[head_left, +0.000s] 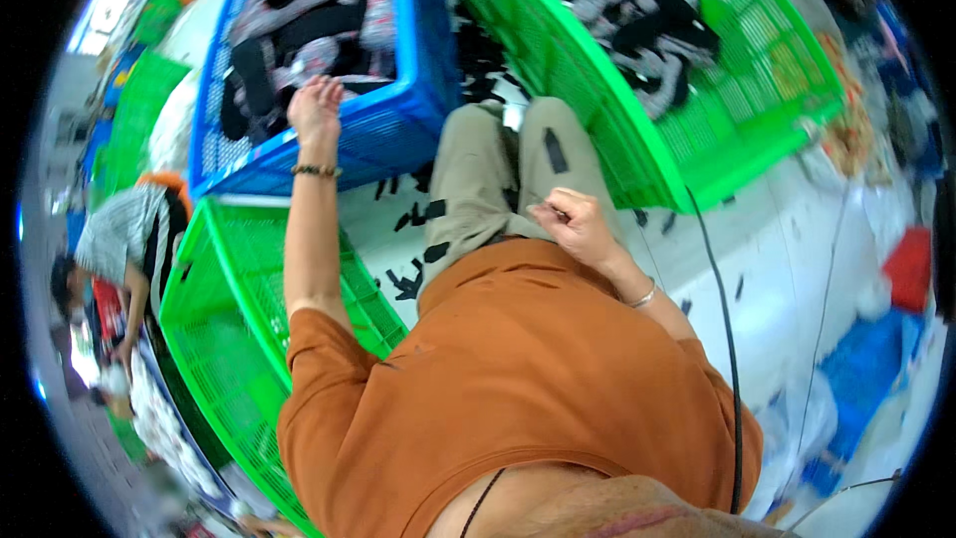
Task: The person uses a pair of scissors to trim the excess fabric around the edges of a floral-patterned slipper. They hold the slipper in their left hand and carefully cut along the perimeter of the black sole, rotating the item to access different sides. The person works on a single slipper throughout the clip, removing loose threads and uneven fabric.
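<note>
My left hand point(316, 112) reaches over the near rim of a blue plastic crate point(406, 90), with a beaded bracelet on its wrist. Its fingers are loosely bent and slightly apart, and no object shows in them. Inside that crate, just beyond the fingertips, lie soft black and pinkish-grey patterned fabric pieces point(317, 25). My right hand point(578, 226) is over my lap, its fingers curled together. What it may hold is too small or hidden to make out.
At the right stands a green crate point(597, 80) with black and grey fabric pieces point(647, 35). Another green crate point(224, 319) is by my left arm. Small black scraps point(406, 281) litter the white floor. A black cable point(722, 339) hangs at right. Another person point(129, 229) bends over at far left.
</note>
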Available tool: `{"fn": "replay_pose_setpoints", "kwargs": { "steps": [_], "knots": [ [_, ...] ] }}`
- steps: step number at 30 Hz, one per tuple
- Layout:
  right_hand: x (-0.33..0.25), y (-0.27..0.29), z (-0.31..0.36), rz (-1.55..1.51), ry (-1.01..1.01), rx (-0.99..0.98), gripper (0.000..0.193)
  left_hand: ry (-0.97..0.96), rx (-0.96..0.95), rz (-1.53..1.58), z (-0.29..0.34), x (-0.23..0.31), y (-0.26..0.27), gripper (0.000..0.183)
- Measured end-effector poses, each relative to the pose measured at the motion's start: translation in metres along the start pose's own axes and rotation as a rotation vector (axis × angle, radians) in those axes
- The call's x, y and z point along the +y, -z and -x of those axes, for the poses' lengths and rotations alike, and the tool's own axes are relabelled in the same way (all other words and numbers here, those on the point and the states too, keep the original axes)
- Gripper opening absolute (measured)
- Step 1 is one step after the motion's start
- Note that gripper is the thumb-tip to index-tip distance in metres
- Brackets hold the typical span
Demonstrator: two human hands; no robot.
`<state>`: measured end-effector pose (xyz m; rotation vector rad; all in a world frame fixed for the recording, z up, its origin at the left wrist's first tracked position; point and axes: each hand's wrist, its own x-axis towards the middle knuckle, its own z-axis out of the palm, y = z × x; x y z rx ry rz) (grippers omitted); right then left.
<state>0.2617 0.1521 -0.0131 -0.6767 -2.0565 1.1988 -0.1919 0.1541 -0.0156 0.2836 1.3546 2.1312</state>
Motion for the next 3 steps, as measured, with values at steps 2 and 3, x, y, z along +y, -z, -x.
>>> {"fn": "replay_pose_setpoints", "kwargs": {
  "steps": [2,3],
  "knots": [
    [0.007,0.018,0.016,0.069,-0.028,-0.077,0.021,-0.019,-0.116,-0.196,0.032,0.005,-0.048,0.022],
    [0.012,0.029,0.026,0.100,-0.037,-0.112,0.020,0.002,-0.200,-0.246,0.036,0.001,-0.065,0.026]
  ]
}}
